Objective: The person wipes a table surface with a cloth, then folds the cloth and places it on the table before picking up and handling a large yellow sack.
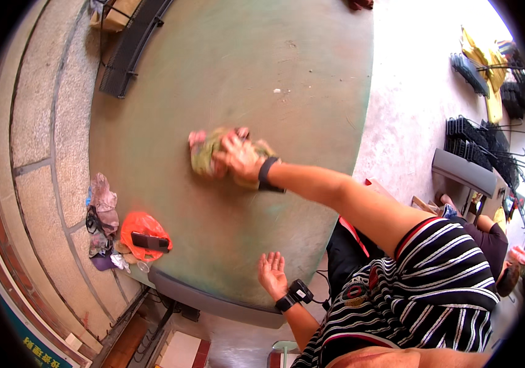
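My right hand (238,156) presses on a crumpled green and pink cloth (204,156) on the greenish tabletop (225,80). Its fingers are bent over the cloth, and both are smeared by motion. A dark band circles that wrist, and the arm stretches across the table from the right. Close to the table's near edge, my left hand (272,274) is held palm up with its fingers extended, holding nothing. A black strap with a small box-like device (300,291) is on the left wrist.
At the left edge lie a red plastic bag (136,224) with a black phone (150,241) on it, and piled cloths (103,205). A long black rack (130,55) stands far left beside a stone wall (38,110). Another person (486,242) and black wire racks (477,141) are at right.
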The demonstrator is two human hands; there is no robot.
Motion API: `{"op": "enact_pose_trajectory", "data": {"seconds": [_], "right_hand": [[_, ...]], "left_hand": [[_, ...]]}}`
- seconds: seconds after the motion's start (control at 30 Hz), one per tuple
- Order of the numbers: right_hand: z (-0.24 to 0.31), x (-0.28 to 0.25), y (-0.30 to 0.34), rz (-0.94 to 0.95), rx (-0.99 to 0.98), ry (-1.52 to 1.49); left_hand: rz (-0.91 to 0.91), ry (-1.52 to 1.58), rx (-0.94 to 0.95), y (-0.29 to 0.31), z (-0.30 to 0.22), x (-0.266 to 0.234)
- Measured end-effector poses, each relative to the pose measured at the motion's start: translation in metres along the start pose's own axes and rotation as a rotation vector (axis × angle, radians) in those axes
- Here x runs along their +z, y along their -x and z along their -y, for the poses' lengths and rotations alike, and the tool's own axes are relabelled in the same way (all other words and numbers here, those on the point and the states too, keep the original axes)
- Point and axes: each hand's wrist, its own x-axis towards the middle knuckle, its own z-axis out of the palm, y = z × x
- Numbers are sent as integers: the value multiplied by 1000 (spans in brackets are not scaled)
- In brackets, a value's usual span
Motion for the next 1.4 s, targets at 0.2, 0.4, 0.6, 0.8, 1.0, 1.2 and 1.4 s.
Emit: {"op": "enact_pose_trajectory", "data": {"seconds": [0.2, 0.4, 0.6, 0.8, 1.0, 1.2, 1.4], "right_hand": [[-156, -109, 30, -91, 682, -239], [-297, -165, 170, -397, 799, 422], [-312, -263, 211, -372, 1149, 383], [-166, -277, 86, -451, 619, 114], [-15, -192, -37, -263, 180, -62], [85, -63, -112, 15, -171, -117], [119, 84, -141, 80, -311, -12]], "left_hand": [[163, -100, -40, -10, 9, 53], [188, -231, -12, -21, 5, 92], [-385, -1004, 379, -102, -28, 100], [-569, -1147, -76, -130, -100, 122], [-512, -1185, -173, -143, -107, 116], [-556, -1226, -190, -160, -101, 103], [-433, -1277, -124, -161, -103, 110]]}}
